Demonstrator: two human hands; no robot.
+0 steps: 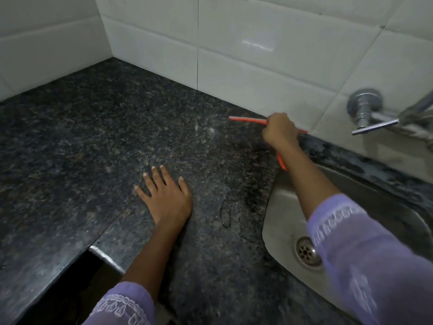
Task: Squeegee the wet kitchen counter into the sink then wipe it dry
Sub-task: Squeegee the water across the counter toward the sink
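Right hand grips an orange squeegee at the back of the dark granite surface, near the tiled wall & just left of the steel sink. The blade end juts left of the fist; the handle runs down under the wrist toward the sink rim. Left hand lies flat on the surface, fingers spread, holding nothing. Thin water trails glint btwn the hands. A metal tap sticks out of the wall above the sink; drain visible at the basin bottom.
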